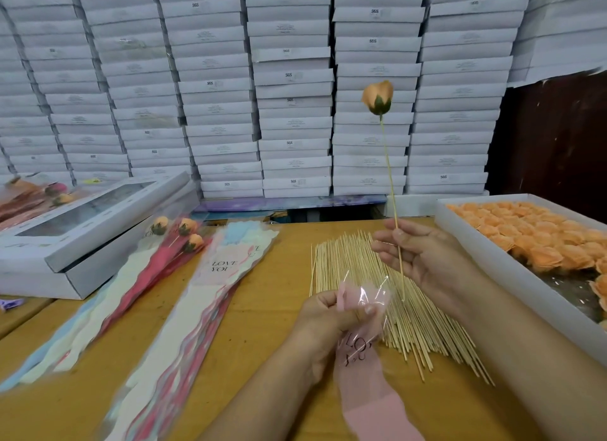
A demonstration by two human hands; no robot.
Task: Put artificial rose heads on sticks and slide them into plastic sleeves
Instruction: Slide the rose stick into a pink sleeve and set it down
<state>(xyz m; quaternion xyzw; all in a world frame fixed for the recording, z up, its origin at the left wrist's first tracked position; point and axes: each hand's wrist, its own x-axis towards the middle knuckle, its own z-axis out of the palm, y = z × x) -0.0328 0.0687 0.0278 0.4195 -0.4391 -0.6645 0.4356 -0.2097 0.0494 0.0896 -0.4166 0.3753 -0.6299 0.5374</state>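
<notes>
Head view: right hand (pixel 423 253) pinches the thin wooden stick (pixel 392 207) topped with an orange rose head (pixel 378 97); left hand (pixel 331 319) grips the pink plastic sleeve (pixel 364 352), whose pinched mouth could snag the stick

Stacks of flat white boxes (pixel 292 89) are filling the back wall from nine to one o'clock; a dark brown wall (pixel 555 138) is showing at two o'clock behind the wooden counter (pixel 269 309).

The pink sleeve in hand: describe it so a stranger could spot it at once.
Start at the pile of bare sticks on the wooden table. At its near left edge, the left hand pinches the pink sleeve. Unlike the sleeves lying flat further left, it is lifted, its clear top crumpled.
</notes>
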